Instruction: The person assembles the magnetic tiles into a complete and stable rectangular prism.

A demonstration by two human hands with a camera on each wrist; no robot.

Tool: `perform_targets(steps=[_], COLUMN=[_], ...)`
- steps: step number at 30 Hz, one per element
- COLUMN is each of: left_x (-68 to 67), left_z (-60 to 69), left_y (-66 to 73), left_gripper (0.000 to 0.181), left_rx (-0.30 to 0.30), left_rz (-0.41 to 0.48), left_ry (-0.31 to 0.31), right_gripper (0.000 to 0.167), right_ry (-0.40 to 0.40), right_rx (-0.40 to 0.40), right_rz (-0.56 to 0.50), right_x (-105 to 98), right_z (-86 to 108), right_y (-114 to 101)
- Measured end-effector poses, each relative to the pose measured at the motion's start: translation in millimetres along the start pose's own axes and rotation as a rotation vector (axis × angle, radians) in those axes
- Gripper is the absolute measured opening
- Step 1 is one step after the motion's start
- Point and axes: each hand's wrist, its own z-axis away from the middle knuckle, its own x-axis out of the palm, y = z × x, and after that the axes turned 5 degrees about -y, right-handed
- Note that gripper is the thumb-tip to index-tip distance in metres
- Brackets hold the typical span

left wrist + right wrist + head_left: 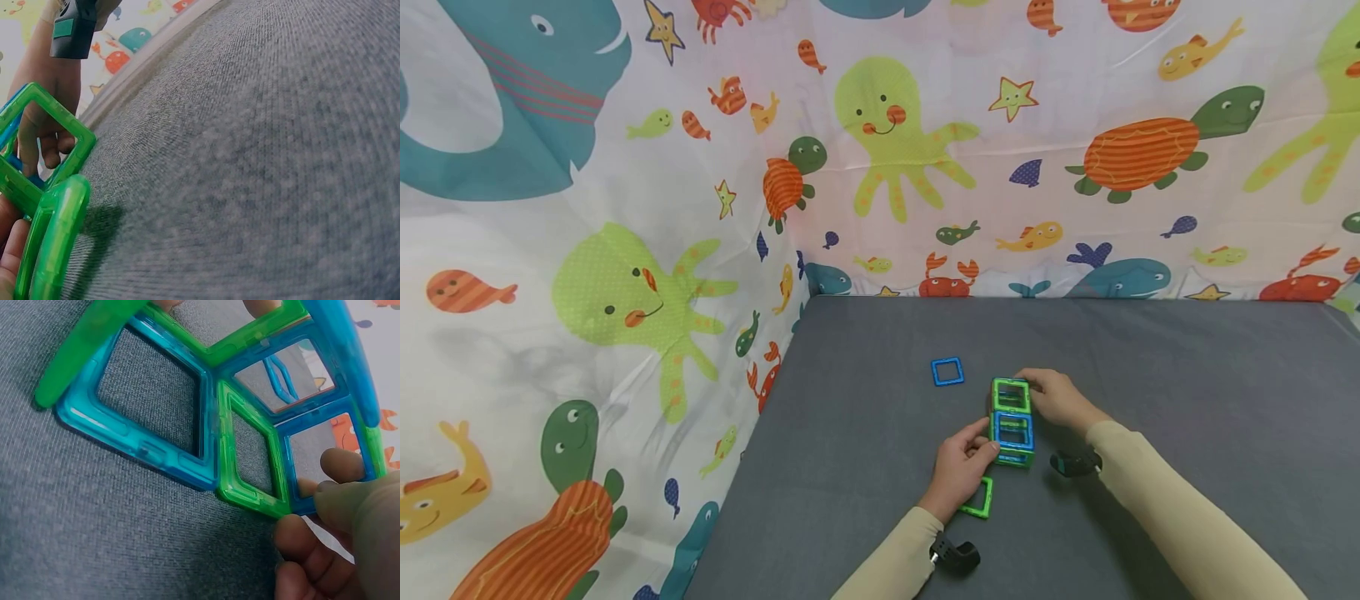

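A box-like structure of green and blue square magnetic tiles (pixel 1011 412) stands on the grey cloth, between both hands. My left hand (pixel 957 471) holds its near left side with thumb and fingers; in the left wrist view a green tile (pixel 59 230) angles out beside those fingertips (pixel 14 247). At the far right end, my right hand (pixel 1062 402) pinches a tile; the right wrist view shows its thumb (pixel 340 503) against a blue-framed tile, with a fingertip visible through the opening. A wide blue tile (pixel 150 456) forms the structure's near part there.
One loose blue square tile (pixel 948 382) lies beyond the structure to the left. Partly under my left hand's wrist lies a loose green square tile (pixel 988 497). A printed sea-animal curtain (pixel 895 250) borders the grey cloth (pixel 1210 400) at the back and left.
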Motion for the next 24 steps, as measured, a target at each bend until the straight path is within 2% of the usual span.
perform_targets(steps=[8,18,24], left_x=[0.7,0.8,0.7], left_z=[-0.2,0.4,-0.2], left_y=[-1.3,-0.6,0.0], left_gripper=[0.049,0.048,0.049], left_rx=[0.010,0.027,0.024], left_rz=[-0.004,-0.018,-0.007], left_ry=[0.009,0.008,0.006], right_gripper=[0.025,0.028,0.029], right_ry=[0.009,0.070,0.081], right_rx=[-0.011,0.025,0.040], right_rz=[0.005,-0.017,-0.018], right_x=[0.2,4.9,5.2], right_z=[1.5,3.6,4.3], right_y=[0.8,5.0,4.4])
